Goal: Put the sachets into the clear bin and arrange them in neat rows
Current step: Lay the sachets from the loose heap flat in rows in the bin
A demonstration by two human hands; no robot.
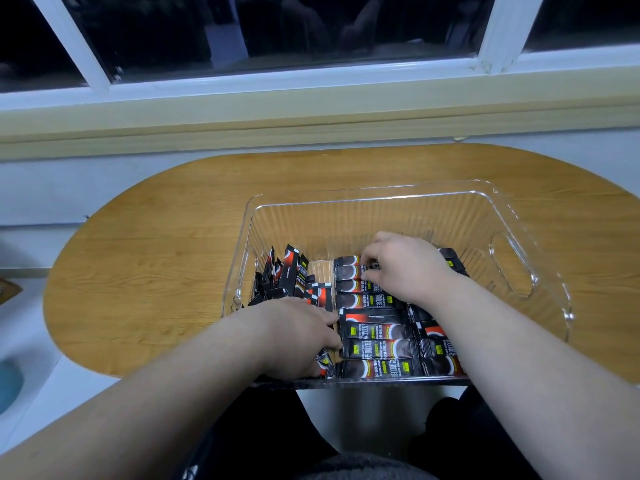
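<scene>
Clear bin (519, 237) sat on an oval wood-grain table (156, 254), near edge level w/ the table's front edge, cut-out handle on its right wall. Table was pushed up against a pale wall under a cream sill (242, 116). Above that was a white-framed window (277, 29), glass black w/ dim reflections. Something blue (8, 382) showed at far left below table level, too cropped to tell what. Person's dark trousers (263, 427) filled the bottom of the view.

Sachets were all inside the bin. A neat row of sachets (377, 348) lay flat, stacked front to back down the middle, long sides touching. A loose pile (287, 275) leaned every which way against the bin's left wall, w/ a bare strip of bin floor between pile and row. More sachets sat to the right of the row, partly hidden under the R forearm.

L hand (298, 337) was palm-down in the bin's near-left corner, fingers fairly straight, tips pressed against the left ends of the row, gripping nothing. R hand (408, 265) was at the far end of the row, fingers curled, thumb & forefinger pinching the rearmost sachet (348, 262) near its middle.
</scene>
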